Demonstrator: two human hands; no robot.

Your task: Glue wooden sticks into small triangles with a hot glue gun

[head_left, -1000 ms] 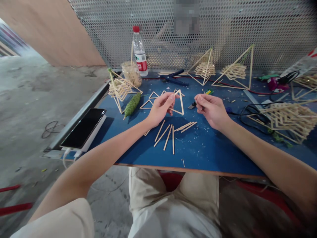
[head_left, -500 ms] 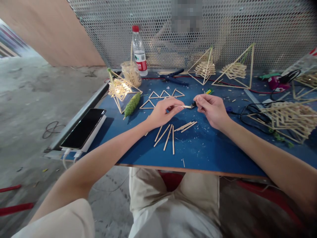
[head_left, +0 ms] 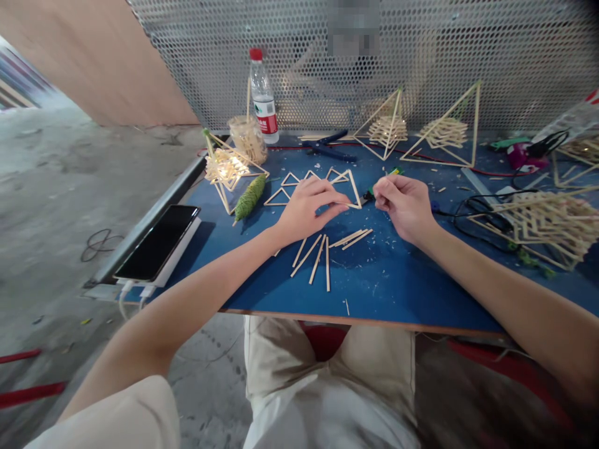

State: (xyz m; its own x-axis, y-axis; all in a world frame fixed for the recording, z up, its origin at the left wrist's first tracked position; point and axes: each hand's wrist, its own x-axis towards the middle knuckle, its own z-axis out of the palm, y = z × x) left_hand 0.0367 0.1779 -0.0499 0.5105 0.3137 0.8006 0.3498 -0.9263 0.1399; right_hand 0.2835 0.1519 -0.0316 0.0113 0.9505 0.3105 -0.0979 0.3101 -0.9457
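Fingers of the left hand [head_left: 304, 211] pinched a thin wooden stick triangle [head_left: 352, 184], tilted above the blue table [head_left: 393, 287]. The right hand [head_left: 406, 206] was curled close beside it, fingertips pressed together on something too small to tell. Loose pale sticks [head_left: 322, 249] lay flat just below both hands, near flat triangles [head_left: 286, 190].

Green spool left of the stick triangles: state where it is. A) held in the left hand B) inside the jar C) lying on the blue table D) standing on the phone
C: the green spool lies on its side on the blue table, apart from the left hand, the phone and the jar.
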